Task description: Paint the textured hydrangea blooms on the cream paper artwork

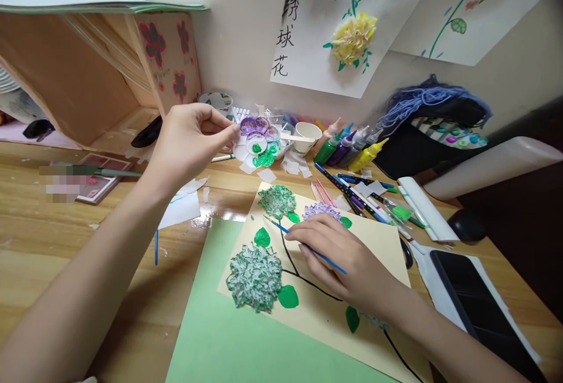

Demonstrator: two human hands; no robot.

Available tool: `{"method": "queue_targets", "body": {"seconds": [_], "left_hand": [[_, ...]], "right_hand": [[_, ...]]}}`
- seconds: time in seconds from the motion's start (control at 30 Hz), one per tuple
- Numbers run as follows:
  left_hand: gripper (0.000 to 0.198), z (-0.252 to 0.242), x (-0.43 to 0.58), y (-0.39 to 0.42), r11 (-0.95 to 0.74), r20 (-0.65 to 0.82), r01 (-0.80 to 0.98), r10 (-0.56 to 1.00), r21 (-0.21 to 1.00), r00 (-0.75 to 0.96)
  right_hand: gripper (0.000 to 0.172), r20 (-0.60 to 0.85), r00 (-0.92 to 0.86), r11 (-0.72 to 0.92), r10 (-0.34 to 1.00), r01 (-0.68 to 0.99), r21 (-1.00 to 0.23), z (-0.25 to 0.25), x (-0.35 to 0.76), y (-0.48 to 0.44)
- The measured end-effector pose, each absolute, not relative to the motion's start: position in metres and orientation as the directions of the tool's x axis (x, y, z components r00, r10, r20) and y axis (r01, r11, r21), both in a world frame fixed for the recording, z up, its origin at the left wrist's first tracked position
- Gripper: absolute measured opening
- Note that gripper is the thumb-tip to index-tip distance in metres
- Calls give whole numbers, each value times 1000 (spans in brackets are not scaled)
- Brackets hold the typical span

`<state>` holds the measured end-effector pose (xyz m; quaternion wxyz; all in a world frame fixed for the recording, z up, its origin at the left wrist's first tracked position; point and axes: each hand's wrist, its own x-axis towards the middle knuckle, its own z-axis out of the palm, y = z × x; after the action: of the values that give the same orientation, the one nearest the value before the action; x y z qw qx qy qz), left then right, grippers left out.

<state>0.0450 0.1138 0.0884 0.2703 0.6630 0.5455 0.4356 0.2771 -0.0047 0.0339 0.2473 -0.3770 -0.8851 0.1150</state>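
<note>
My left hand (193, 136) pinches the rim of a clear flower-shaped paint palette (256, 142) with purple and green paint in its wells. In my right hand (338, 248) is a thin blue paintbrush (323, 257), its tip pointing left over the cream paper (316, 312). I cannot tell whether the tip touches the paper. On this sheet are black stems, painted green leaves (288, 297), a large raised grey-green flower (254, 277), a smaller green-white flower (277, 202) and a purple flower (323, 212) partly behind my right hand. A green sheet (211, 324) lies underneath.
Paint bottles (341, 148) and a paper cup (307, 136) stand by the wall. Scattered pens (352, 195) lie at the right, near a white roll (426, 210) and a black phone-like slab (470, 295). A cardboard box (171, 60) stands at the left. Flower pictures (325, 37) hang above.
</note>
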Motion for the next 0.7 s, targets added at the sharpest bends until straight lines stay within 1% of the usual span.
{"method": "queue_targets", "body": {"seconds": [0.23, 0.4, 0.63, 0.7], "left_hand": [[20, 90, 43, 113, -262, 287, 509, 957, 820, 29], [18, 92, 44, 111, -268, 298, 510, 954, 818, 23], [15, 92, 44, 112, -258, 287, 509, 958, 821, 23], [16, 91, 45, 112, -273, 298, 501, 954, 821, 31]], "right_hand": [[22, 336, -575, 666, 746, 644, -376, 30, 273, -4], [21, 348, -573, 670, 742, 659, -342, 28, 272, -3], [21, 341, -567, 662, 750, 647, -379, 29, 272, -3], [21, 359, -563, 667, 745, 646, -371, 28, 273, -2]]}}
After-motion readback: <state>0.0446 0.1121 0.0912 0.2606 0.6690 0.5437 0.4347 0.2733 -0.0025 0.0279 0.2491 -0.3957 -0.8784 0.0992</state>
